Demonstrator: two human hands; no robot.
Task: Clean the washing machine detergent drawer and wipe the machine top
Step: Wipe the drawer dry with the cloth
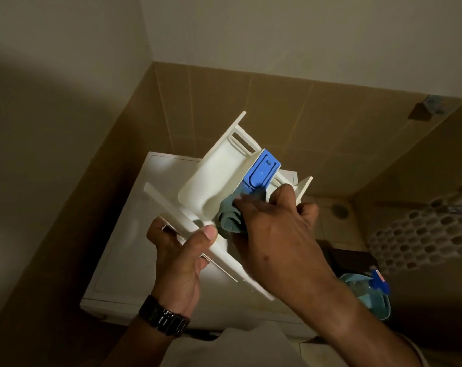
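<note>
I hold the white detergent drawer (214, 176) up in the air over the white washing machine top (134, 250). It has a blue insert (261, 172) near its right side. My left hand (179, 255) grips the drawer's front panel from below, thumb on top; a dark watch is on that wrist. My right hand (275, 223) grips a bunched teal cloth (231, 217) and presses it into the drawer just below the blue insert. Part of the cloth is hidden under my fingers.
Tan tiled walls close in behind and to the right. A blue-capped spray bottle (375, 290) stands at the lower right beside the machine. A perforated laundry basket (423, 229) is at the right edge. A floor drain (339, 210) lies beyond.
</note>
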